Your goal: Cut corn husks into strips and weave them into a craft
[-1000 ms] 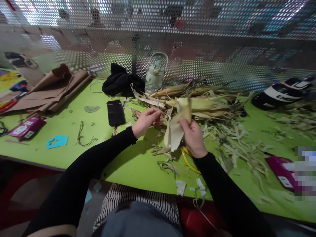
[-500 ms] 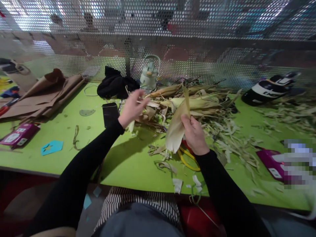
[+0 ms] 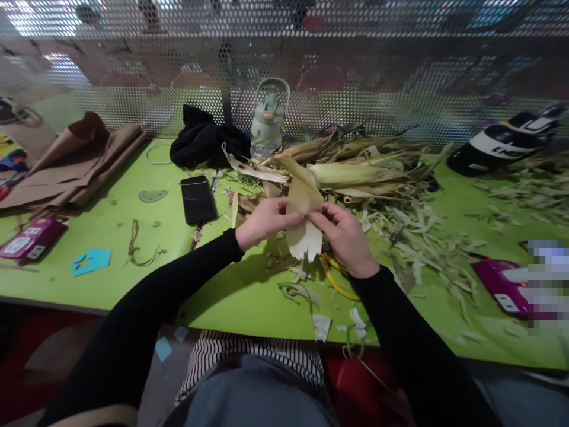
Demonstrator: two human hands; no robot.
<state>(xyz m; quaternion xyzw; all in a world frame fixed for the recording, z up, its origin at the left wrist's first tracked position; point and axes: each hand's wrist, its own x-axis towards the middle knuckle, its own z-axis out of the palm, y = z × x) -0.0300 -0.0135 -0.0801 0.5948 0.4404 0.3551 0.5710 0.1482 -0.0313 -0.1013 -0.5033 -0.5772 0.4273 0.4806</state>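
Note:
A pale, dry corn husk (image 3: 304,238) hangs upright between my hands above the table, its lower edge ragged. My left hand (image 3: 269,222) pinches its left side between thumb and fingers. On the other side, my right hand (image 3: 344,237) grips the husk's right edge at about the same height. Behind it lies a pile of corn husks (image 3: 364,172), some whole and some dried brown. Yellow scissor-like handles (image 3: 335,281) lie partly hidden under my right hand. Torn husk scraps (image 3: 300,293) are scattered below.
A black phone (image 3: 198,200) lies left of my hands. Behind stand a pale green bottle (image 3: 268,124) and black cloth (image 3: 204,139) before a perforated metal screen (image 3: 178,77). Brown paper (image 3: 84,160) is at left, a black bottle (image 3: 498,142) at right. Husk shreds (image 3: 422,237) cover the right side.
My left hand has come from near the pile to the husk and taken hold of its left side. The husk has shifted slightly left and faces me more squarely.

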